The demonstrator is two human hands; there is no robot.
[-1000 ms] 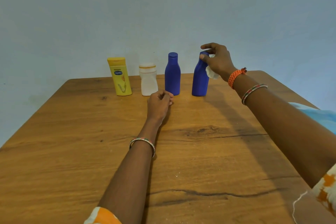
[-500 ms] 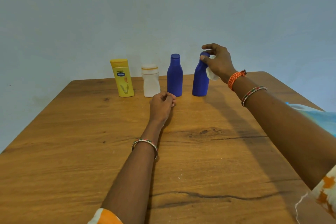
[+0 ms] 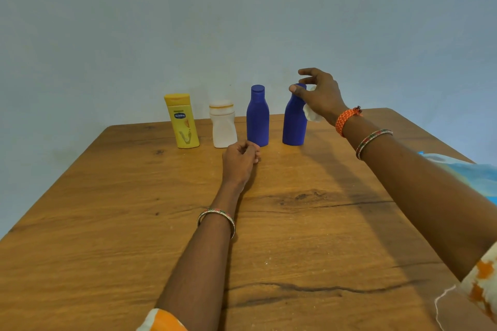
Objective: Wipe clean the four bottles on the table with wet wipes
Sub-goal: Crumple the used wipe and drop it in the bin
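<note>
Right hand (image 3: 321, 98) has loosened at the rightmost blue bottle (image 3: 294, 121) – wipe (image 3: 311, 115) palmed; left hand (image 3: 240, 160) fisted near other bottles.

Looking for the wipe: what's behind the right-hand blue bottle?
A white wipe shows behind the right blue bottle, tucked under the right hand. Most of it is covered by the palm and bottle.

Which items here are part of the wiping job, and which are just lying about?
Part of the job:
- yellow bottle
- white bottle
- left blue bottle
- right blue bottle, thumb on its cap
- wet wipe bunched in the right hand

Just there:
- left hand, curled on the table, holding nothing visible
- light blue cloth at the right edge
</note>
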